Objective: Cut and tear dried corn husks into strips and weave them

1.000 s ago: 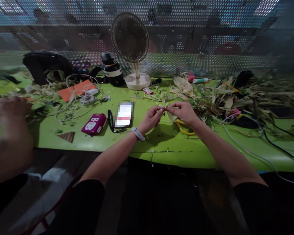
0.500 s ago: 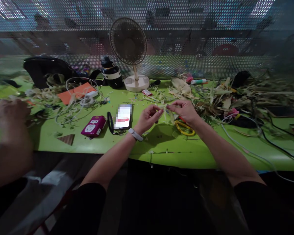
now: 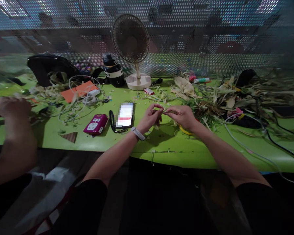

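Note:
My left hand (image 3: 151, 118), with a white band on the wrist, is closed in a pinch above the green table. Its fingertips meet those of my right hand (image 3: 182, 116), which pinches too. Between them is a small pale green plant strip (image 3: 164, 110), mostly hidden by the fingers. Below my right hand lies a yellow loop handle (image 3: 186, 131), partly covered by the hand. A heap of green and dry leaf strips (image 3: 204, 109) spreads to the right of it. Large pale dry husks (image 3: 183, 86) lie behind the hands.
A lit phone (image 3: 125, 115) and a purple pack (image 3: 96, 124) lie left of my hands. Behind stand a fan (image 3: 138, 81) and a black bottle (image 3: 114, 73). Cables (image 3: 247, 148) cross the table's right side. Another person's hand (image 3: 13, 107) is at far left.
My right hand has moved slightly left and down, closer to my left hand, and covers more of the yellow handle. Less of the strip shows between the fingers. The view has shifted slightly.

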{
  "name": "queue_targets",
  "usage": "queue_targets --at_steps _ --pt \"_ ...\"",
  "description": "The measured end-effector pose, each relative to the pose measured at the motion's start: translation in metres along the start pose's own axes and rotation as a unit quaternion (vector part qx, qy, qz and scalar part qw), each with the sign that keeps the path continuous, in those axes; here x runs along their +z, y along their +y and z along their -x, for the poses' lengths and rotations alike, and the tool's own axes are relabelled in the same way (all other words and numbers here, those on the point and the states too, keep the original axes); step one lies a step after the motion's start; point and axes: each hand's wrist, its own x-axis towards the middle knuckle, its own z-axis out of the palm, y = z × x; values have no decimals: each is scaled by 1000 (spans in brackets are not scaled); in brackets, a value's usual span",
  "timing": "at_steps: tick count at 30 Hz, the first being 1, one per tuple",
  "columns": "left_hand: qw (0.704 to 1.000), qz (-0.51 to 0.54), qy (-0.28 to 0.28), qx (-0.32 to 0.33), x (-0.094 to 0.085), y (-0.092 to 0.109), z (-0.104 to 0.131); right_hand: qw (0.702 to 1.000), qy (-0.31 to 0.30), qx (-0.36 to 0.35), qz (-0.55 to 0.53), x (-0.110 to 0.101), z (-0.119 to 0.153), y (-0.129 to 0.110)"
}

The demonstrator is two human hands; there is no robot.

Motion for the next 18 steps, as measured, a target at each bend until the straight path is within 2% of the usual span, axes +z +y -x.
queue_targets --at_steps 4,8,14,18 --pt "1000 2 -8 25 -2 -1 -1 999 -3 -24 35 3 2 3" --pt "1000 1 -21 23 -2 -1 -2 998 0 -38 56 3 2 5" --pt "998 -41 26 44 -2 2 -1 995 -12 -28 96 2 2 0" --pt "999 11 29 39 -1 2 -1 993 -7 -5 121 1 2 -2"
